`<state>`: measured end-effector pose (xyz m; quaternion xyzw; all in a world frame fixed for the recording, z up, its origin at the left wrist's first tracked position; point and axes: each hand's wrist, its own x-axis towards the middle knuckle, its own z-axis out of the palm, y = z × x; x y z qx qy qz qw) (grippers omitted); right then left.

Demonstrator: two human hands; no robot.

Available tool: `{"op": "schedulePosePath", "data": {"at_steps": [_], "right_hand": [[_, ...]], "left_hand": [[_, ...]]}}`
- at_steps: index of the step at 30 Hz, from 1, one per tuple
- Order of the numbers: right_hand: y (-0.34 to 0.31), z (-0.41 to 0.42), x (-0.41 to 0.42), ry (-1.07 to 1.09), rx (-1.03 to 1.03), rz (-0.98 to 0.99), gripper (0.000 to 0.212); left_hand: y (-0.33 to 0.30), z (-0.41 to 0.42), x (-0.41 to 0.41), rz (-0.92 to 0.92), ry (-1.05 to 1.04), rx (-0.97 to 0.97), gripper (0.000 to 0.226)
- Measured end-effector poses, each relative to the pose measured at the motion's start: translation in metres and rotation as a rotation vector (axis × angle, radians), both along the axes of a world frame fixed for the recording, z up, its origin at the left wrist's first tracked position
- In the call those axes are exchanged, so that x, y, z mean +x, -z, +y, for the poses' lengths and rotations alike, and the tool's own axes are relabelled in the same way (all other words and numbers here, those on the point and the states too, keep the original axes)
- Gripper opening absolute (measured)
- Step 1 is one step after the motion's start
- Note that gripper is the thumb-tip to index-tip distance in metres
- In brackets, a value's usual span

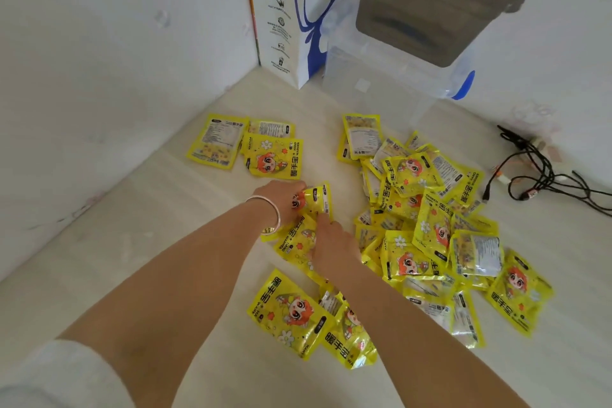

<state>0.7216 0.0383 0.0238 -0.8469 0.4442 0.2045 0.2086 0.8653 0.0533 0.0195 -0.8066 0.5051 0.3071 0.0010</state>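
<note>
— What are the hands doing in the head view?
— The left hand [281, 200], with a silver bangle [270, 214] on its wrist, curls its fingers round the top of a yellow hand-warmer packet [316, 199]. It holds it over the pale floor [165, 225].
— And the other hand?
— The right hand [332, 242] is just below, fingertips at that packet's lower edge, lying over a second packet [298, 240]. I cannot tell whether it pinches or only touches.
— Where are the other packets?
— A loose pile [437, 228] spreads to the right. Three packets [246, 146] lie side by side nearer the corner, well apart from the pile. The held one is between the two groups.
— And behind?
— A white paper bag [288, 20] stands in the corner beside a clear box [374, 83], which has a grey tub [440, 0] on top. Black cables [536, 172] lie at the far right.
</note>
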Motion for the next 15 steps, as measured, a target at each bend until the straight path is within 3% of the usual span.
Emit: {"op": "schedulePosePath", "data": {"at_steps": [5, 9, 10, 13, 15], "right_hand": [[-0.017, -0.01, 0.006, 0.148, 0.113, -0.253, 0.054], [-0.046, -0.016, 0.001, 0.521, 0.261, -0.525, 0.018], [-0.051, -0.018, -0.006, 0.641, 0.311, -0.598, 0.013], [-0.057, -0.024, -0.042, 1.037, 0.502, -0.824, 0.025], [-0.062, -0.026, -0.074, 1.215, 0.62, -0.955, 0.029]], "left_hand": [[-0.022, 0.025, 0.015, 0.199, -0.516, -0.273, 0.068], [-0.048, 0.031, 0.021, 0.474, -0.911, -0.501, 0.083], [-0.052, 0.03, 0.018, 0.519, -0.925, -0.502, 0.08], [-0.069, 0.025, -0.012, 0.681, -0.91, -0.485, 0.026], [-0.083, 0.02, -0.045, 0.79, -0.874, -0.463, 0.026]]}}
